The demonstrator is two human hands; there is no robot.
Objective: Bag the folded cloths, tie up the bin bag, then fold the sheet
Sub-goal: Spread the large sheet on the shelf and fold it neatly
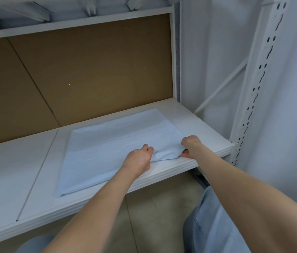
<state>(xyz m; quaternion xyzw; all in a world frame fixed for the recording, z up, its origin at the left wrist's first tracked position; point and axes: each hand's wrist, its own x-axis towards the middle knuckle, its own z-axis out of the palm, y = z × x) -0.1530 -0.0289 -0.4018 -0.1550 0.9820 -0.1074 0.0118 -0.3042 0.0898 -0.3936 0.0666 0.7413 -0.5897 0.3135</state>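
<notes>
A pale blue folded sheet (114, 143) lies flat on the white shelf (25, 176), its near right corner at the shelf's front edge. My left hand (139, 157) is closed on the sheet's near edge, fingers curled into the cloth. My right hand (190, 146) pinches the right corner, thumb under the cloth and fingers on top, lifting it slightly off the shelf. No bin bag or other cloths are in view.
A brown cardboard panel (89, 70) backs the shelf. A white perforated upright (255, 88) stands at the right, with a white wall behind it. Below the shelf's front edge lie a beige floor (153, 212) and my jeans-clad legs (217, 225).
</notes>
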